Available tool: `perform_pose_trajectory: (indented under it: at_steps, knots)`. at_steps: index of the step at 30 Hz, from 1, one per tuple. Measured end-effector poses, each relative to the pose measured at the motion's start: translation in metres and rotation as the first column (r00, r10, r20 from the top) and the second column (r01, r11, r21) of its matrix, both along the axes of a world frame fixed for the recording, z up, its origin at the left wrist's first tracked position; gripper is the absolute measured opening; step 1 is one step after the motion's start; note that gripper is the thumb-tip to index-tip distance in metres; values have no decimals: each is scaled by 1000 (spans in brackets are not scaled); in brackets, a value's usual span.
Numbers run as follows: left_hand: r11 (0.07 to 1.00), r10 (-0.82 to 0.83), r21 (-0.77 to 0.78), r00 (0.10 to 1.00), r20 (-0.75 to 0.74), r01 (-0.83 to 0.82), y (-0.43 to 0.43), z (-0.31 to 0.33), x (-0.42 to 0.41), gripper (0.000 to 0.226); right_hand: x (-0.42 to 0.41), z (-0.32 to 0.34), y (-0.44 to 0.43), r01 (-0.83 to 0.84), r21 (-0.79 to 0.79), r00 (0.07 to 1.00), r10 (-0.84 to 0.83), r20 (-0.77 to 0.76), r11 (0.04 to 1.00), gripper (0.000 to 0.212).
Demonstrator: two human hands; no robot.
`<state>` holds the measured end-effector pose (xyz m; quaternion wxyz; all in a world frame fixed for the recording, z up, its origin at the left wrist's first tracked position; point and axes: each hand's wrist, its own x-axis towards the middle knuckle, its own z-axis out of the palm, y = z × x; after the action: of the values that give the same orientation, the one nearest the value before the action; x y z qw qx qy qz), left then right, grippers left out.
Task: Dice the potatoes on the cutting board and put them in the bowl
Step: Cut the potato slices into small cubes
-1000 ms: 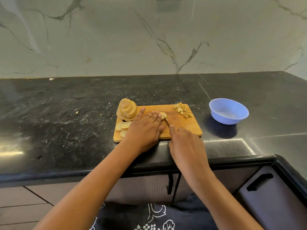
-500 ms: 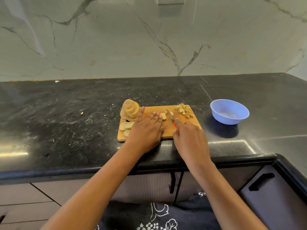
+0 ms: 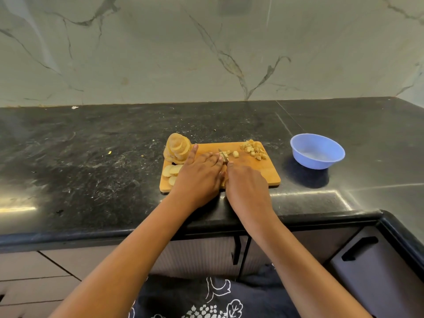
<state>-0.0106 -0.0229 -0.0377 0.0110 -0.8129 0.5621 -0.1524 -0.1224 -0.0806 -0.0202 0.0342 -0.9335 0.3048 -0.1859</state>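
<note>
**One more slice cut to cubes, nothing in the bowl yet**

Over the last second the slim-bladed kitchen knife (image 3: 223, 155) has worked through the pale potato slice that lay under the left fingertips. In its place a few fresh-cut cubes (image 3: 230, 154) now lie just right of the blade on the rectangular wooden cutting board (image 3: 257, 173). The left hand (image 3: 199, 177) has kept its post. It lies flat, fingers straight and pressing down on what remains of the slice. Its thumb splays toward the tall leaning stack of round potato slices (image 3: 177, 146) at the board's far left corner. The right hand (image 3: 246, 187) is closed round the knife's handle, which is hidden beneath it, with the forefinger lying toward the blade. It has edged up close against the left hand.

The heap of diced potato (image 3: 253, 149) sits unchanged at the far right corner, and a few flat slices (image 3: 171, 172) lie near the left edge. The round blue plastic bowl (image 3: 317, 162) stands on the black stone tabletop (image 3: 91, 161), apart from the board to its right, and no potato shows inside it.

As I read it, the dicing is moving steadily but is well short of done. The stack and the flat slices are still uncut, and nothing has gone into the bowl.
</note>
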Motion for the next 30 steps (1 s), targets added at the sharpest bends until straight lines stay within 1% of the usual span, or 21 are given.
perform_pose_trajectory:
  at_steps: [1, 4, 5, 7, 12, 16, 21, 24, 28, 30]
  knots:
    - [1000, 3, 4, 1000, 5, -3, 0, 0, 0, 81, -3, -1, 1, -4, -6, 1000, 4, -7, 1000, 37]
    - [1000, 22, 16, 1000, -7, -22, 0, 1, -2, 56, -19, -10, 5, -27, -10, 1000, 27, 5, 1000, 48]
    - [1000, 22, 21, 1000, -14, -22, 0, 2, -2, 54, -24, -11, 6, -32, -6, 999, 32, 9, 999, 50]
    - [999, 22, 29, 1000, -14, -22, 1, 3, -4, 54, -31, -10, 4, -29, 5, 999, 29, 18, 1000, 53]
    - [999, 34, 26, 999, -15, -33, 3, 2, -5, 54, -29, -8, -2, 14, -3, 999, -14, 30, 1000, 51]
    - [999, 49, 16, 999, 1, -49, 6, 5, -8, 54, -27, -5, -9, 62, 6, 994, -62, 85, 998, 48]
    - [996, 93, 16, 996, 11, -93, 7, 5, -10, 54, -22, -1, -1, 15, 29, 988, -20, 156, 999, 46]
    - [996, 88, 13, 996, 0, -88, 7, 3, -9, 53, -15, -4, 1, -6, 34, 989, 1, 145, 999, 45]
    - [997, 77, 2, 997, -16, -77, 7, 3, -8, 53, -11, -4, -1, 12, 19, 993, -15, 114, 1000, 44]
    - [997, 71, 1, 997, -20, -71, 6, 3, -7, 53, -9, -1, -1, 18, 4, 996, -18, 82, 1000, 40]
